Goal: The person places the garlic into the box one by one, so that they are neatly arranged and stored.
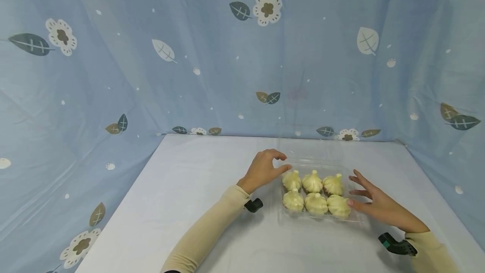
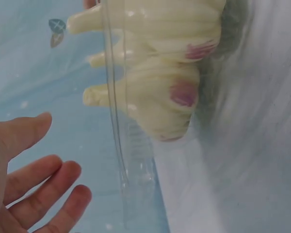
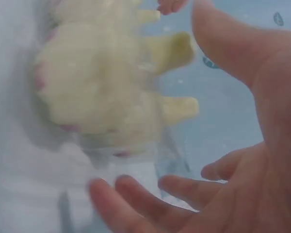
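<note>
Several pale garlic bulbs (image 1: 316,203) sit in two rows of three inside a clear plastic box (image 1: 322,217), stems up. Its transparent lid (image 1: 310,151) stands raised at the back. At the box's back left corner is my left hand (image 1: 263,168), thumb and fingers apart with nothing between them. The left wrist view shows garlic bulbs (image 2: 160,94) with purple patches behind the clear wall. My right hand (image 1: 384,206) is spread beside the right side, its thumb close to the front right bulb; whether it touches is unclear. Blurred garlic (image 3: 97,82) fills much of the right wrist view.
The box stands on a white-covered table (image 1: 182,184), toward its right part. A blue curtain (image 1: 212,54) with leaf and flower prints encloses the back and sides. Black straps with small devices sit at both wrists.
</note>
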A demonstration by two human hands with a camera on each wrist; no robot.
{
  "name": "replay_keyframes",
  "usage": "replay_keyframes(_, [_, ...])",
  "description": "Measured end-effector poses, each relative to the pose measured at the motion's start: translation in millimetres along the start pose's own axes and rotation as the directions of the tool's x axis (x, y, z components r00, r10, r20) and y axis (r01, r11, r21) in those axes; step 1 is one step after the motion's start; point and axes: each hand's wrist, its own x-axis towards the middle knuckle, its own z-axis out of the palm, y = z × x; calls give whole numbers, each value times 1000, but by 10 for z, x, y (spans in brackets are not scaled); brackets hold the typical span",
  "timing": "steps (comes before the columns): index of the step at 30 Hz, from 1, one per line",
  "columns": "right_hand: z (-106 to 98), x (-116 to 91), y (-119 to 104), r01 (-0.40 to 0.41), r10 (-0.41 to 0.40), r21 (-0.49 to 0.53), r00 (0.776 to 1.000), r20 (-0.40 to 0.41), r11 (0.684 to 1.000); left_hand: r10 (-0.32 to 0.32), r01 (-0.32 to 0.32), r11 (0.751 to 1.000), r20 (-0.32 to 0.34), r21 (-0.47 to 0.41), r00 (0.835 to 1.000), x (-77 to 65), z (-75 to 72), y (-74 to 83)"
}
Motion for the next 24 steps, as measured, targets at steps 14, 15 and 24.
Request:
replay_keyframes(14, [-502, 140, -95, 39, -61, -56, 880, -471, 998, -102, 72, 976, -140, -206, 985, 118, -138, -167])
replay_keyframes(15, [-534, 170, -86, 36, -51, -41, 881, -471, 999, -117, 82, 971, -144, -227, 983, 132, -144, -185])
replay_keyframes(24, [-705, 459, 67, 6, 47, 140, 927, -372, 990, -254, 195, 916, -131, -351, 958, 303, -123, -378])
